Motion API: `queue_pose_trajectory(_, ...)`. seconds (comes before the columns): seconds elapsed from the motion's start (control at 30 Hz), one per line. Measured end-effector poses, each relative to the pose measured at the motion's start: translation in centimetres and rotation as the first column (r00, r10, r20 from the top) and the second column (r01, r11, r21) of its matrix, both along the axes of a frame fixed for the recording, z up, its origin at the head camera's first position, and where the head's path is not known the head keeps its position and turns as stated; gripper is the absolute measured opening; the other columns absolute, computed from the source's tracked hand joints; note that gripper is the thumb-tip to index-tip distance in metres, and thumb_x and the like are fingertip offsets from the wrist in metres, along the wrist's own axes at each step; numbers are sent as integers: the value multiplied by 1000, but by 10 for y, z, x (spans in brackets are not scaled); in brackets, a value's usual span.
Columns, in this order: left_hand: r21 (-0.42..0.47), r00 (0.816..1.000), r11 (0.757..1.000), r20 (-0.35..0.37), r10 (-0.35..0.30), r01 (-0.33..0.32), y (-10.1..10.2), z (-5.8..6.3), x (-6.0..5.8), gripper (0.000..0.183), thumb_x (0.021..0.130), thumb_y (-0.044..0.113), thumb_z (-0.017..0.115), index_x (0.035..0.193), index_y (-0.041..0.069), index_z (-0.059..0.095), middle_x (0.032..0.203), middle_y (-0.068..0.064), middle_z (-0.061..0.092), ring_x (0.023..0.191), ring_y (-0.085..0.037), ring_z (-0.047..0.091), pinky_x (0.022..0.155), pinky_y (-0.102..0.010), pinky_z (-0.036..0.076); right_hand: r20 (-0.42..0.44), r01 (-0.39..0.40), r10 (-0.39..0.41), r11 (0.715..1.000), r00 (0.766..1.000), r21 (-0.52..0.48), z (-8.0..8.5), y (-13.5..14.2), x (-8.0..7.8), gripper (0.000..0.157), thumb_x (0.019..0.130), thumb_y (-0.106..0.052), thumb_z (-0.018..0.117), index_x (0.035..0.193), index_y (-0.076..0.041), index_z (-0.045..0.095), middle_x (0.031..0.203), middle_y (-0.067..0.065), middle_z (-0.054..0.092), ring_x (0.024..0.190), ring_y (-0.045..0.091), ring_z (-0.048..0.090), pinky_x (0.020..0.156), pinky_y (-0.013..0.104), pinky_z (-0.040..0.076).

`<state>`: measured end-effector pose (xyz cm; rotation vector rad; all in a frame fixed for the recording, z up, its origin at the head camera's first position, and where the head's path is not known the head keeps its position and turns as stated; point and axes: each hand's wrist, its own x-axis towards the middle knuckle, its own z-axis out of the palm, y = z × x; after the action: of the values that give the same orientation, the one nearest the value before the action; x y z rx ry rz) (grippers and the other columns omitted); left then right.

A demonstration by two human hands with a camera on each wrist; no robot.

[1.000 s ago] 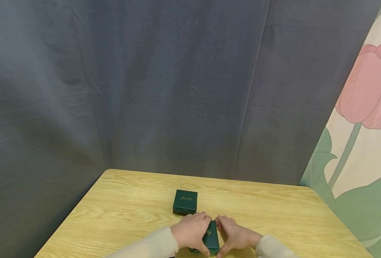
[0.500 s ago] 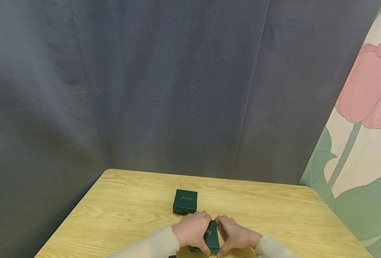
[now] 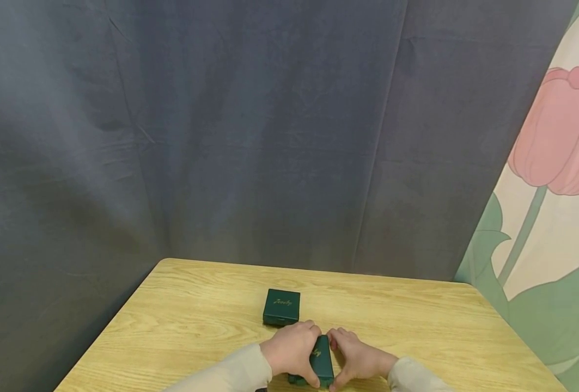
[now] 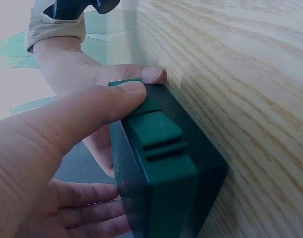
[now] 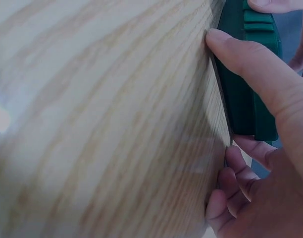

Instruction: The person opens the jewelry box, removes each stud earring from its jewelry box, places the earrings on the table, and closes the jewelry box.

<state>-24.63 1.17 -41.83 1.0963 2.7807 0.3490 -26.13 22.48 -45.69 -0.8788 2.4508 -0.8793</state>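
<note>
Between my hands a dark green jewelry box (image 3: 322, 360) with gold lettering on its lid rests on the wooden table (image 3: 211, 305). My left hand (image 3: 293, 349) grips its left part, thumb on the near side and fingers at the far side. In the left wrist view that thumb presses a green ribbed bow (image 4: 156, 131) on the box's side. My right hand (image 3: 360, 356) holds the right end, its thumb low at the near corner and its fingers bent around the far corner. The left hand covers much of the lid in the head view.
A second dark green box (image 3: 281, 306) with gold lettering stands just beyond my left hand. A grey curtain (image 3: 269, 136) hangs behind the table's far edge. At the right is a wall panel with a pink tulip (image 3: 554, 130).
The head view has shifted very slightly. Both hands keep their hold, and neither box has visibly moved on the table.
</note>
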Motion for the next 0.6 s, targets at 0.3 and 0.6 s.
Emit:
queue_pose_trajectory(0.3, 5, 1000, 1000, 13, 2, -2, 1, 0, 0, 63, 64, 47, 88, 112, 15, 62, 88, 10, 52, 71, 0, 46, 68, -18, 46, -27, -19, 19, 1000, 999, -22, -25, 11, -14, 62, 72, -49, 82, 117, -30, 44, 99, -4, 42, 89, 14, 34, 74, 32, 30)
queue_pose_trajectory(0.6, -22, 1000, 1000, 3, -2, 2, 2, 0, -2, 66, 64, 49, 88, 114, 15, 62, 90, 10, 53, 73, -1, 47, 68, -19, 47, -26, -10, 10, 1000, 1000, -20, -48, 19, -28, 71, 68, -52, 83, 125, -34, 43, 102, -5, 43, 90, 14, 35, 74, 31, 32)
